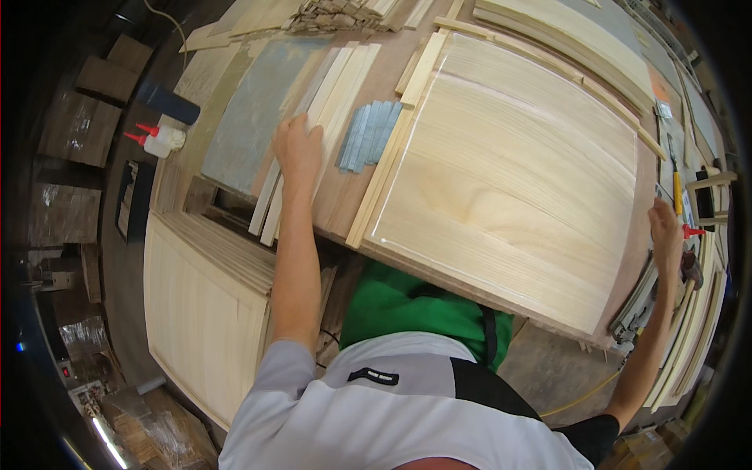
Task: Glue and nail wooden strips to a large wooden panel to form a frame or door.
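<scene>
My left hand (298, 147) is closed at the far part of a row of long, pale wood strips (335, 94), its fingers bent over one of them. At the right edge of the bench my right hand (667, 227) is closed, with its fingers partly hidden. A red nozzle (692, 232) shows right beside it; whether the hand grips what it belongs to cannot be made out. Between my hands lies a wide, pale wood panel (517, 180) with a white line along its borders. Wood battens (398, 160) run along its left side, and another batten (556, 74) along its far side.
Short grey strips (370, 135) lie between the wood strips and the panel. Two white bottles with red nozzles (163, 141) stand at the left near a dark cylinder (168, 103). Stacked panels (204, 305) stand at lower left. A yellow-handled tool (677, 188) lies at the right.
</scene>
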{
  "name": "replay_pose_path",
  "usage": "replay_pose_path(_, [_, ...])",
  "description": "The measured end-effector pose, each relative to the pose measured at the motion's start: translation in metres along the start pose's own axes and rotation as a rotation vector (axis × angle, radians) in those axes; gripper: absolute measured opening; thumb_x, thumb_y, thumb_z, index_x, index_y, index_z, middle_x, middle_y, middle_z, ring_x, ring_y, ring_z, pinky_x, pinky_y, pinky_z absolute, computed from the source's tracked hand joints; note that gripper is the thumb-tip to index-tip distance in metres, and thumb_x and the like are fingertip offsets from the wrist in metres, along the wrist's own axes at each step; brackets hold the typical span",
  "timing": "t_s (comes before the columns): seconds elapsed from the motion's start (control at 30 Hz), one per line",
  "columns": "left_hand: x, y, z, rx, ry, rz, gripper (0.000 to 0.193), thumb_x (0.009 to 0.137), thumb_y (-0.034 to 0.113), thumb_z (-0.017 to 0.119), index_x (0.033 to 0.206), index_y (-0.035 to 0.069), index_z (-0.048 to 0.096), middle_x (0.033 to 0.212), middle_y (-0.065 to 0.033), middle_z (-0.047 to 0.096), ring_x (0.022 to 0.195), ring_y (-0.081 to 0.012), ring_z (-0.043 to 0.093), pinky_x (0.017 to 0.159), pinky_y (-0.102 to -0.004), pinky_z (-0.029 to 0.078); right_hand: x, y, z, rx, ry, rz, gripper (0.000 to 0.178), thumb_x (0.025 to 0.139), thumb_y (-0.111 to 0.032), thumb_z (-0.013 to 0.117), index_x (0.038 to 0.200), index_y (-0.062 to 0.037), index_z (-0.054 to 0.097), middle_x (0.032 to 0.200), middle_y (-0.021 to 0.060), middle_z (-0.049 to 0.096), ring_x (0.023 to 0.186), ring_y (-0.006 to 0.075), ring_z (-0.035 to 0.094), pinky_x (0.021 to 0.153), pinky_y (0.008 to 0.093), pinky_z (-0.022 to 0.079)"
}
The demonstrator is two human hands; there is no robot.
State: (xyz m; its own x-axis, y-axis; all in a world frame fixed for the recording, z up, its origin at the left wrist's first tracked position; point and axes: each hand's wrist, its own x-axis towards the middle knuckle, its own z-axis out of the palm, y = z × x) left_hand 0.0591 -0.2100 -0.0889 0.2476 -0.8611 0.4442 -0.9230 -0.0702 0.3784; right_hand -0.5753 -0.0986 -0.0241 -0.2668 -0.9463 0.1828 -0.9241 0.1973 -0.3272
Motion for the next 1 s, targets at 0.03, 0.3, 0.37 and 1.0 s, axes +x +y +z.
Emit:
replay_pose_path(0.03, [-0.001,-0.002,0.005,0.019,-0.021,0.007,0.036,0.079,0.015,0.065,0.109,-0.003,0.065,0.108,-0.0222,0.061,0.109,-0.0371,0.052,0.099,-0.0449,0.036,-0.016,-0.012,-0.002,0.08,-0.021,0.058,0.036,0.094,-0.022,0.059,0.123,-0.0013,0.06,0.102,0.0131,0.067,0.095,0.0208,0.064,0.087,0.0341,0.048])
replay_pose_path(0.3, [0.029,0.035,0.019,0.098,-0.096,0.035,0.035,0.078,0.016,0.067,0.109,0.0,0.066,0.107,-0.0182,0.061,0.105,-0.0358,0.053,0.095,-0.045,0.039,-0.096,-0.049,-0.009,0.225,-0.026,0.212,0.032,0.094,-0.022,0.06,0.119,-0.0018,0.063,0.098,0.0081,0.067,0.092,0.018,0.062,0.088,0.0324,0.047])
replay_pose_path(0.37, [0.072,0.061,0.046,-0.117,0.024,0.416,0.034,0.077,0.017,0.069,0.107,0.002,0.066,0.106,-0.0157,0.061,0.104,-0.035,0.053,0.092,-0.0451,0.041,-0.103,-0.05,-0.016,0.288,-0.005,0.23,0.031,0.094,-0.019,0.061,0.119,-0.0014,0.063,0.097,0.0075,0.067,0.092,0.0163,0.062,0.087,0.0311,0.047])
replay_pose_path(1.0, [0.203,0.136,0.141,-0.25,-0.267,0.036,0.031,0.081,0.004,0.056,0.108,-0.007,0.065,0.093,-0.0174,0.069,0.084,-0.022,0.068,0.07,-0.0314,0.054,-0.107,-0.073,-0.016,0.454,-0.001,0.277,0.027,0.092,-0.012,0.063,0.115,0.0018,0.062,0.094,0.0074,0.067,0.09,0.0135,0.063,0.081,0.0273,0.048])
